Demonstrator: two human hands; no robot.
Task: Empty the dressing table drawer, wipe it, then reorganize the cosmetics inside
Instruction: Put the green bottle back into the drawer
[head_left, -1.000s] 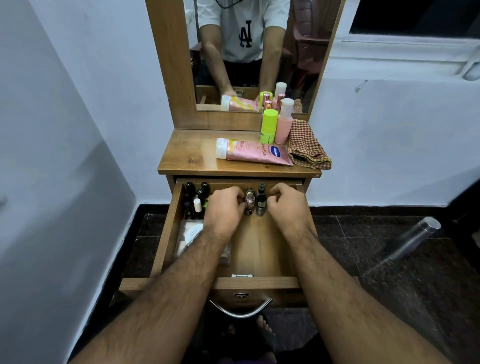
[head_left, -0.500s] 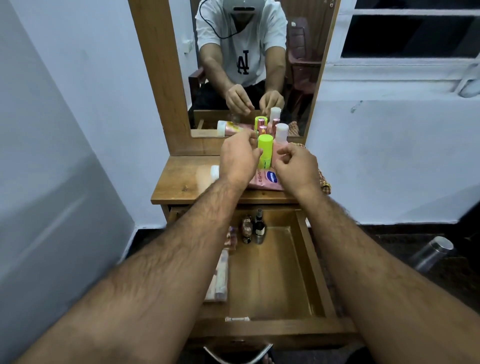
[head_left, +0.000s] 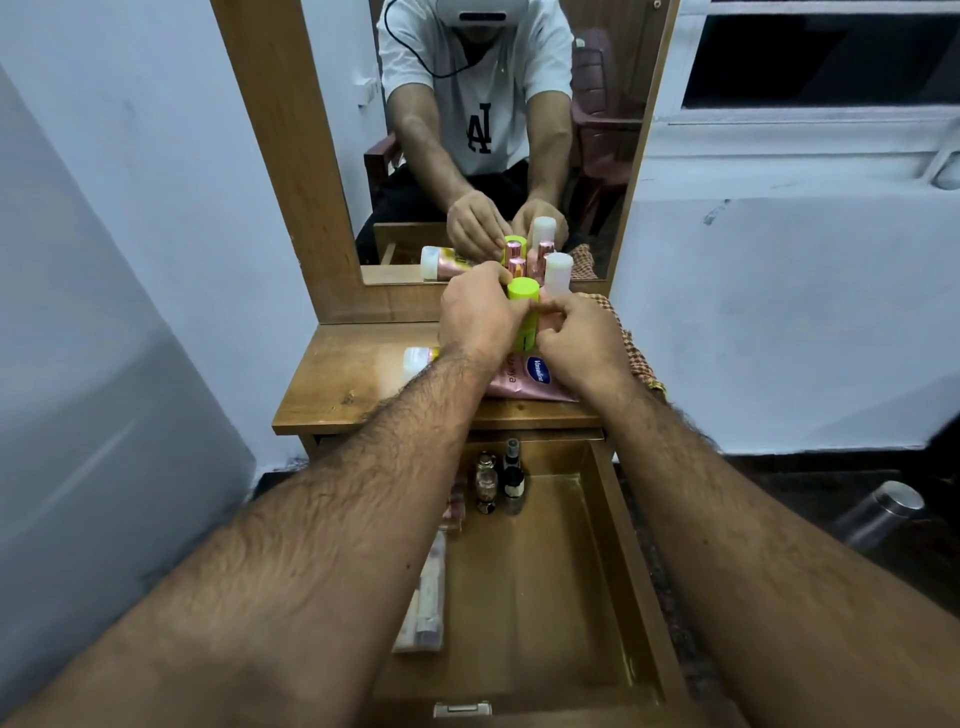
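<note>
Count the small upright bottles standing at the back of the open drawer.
2: a rounded clear glass bottle and, touching its right side, a dark bottle with a spray top. The left forearm may hide more.

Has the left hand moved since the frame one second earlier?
Yes. The left hand went from inside the drawer up to the tabletop, beside the green bottle.

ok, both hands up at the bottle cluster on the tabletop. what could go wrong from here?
1. The left hand and right hand crowd the green bottle; lifting it could topple the white-capped bottle close behind.
2. The forearms pass over the open drawer; lowering them may knock the small bottles standing inside.
</note>
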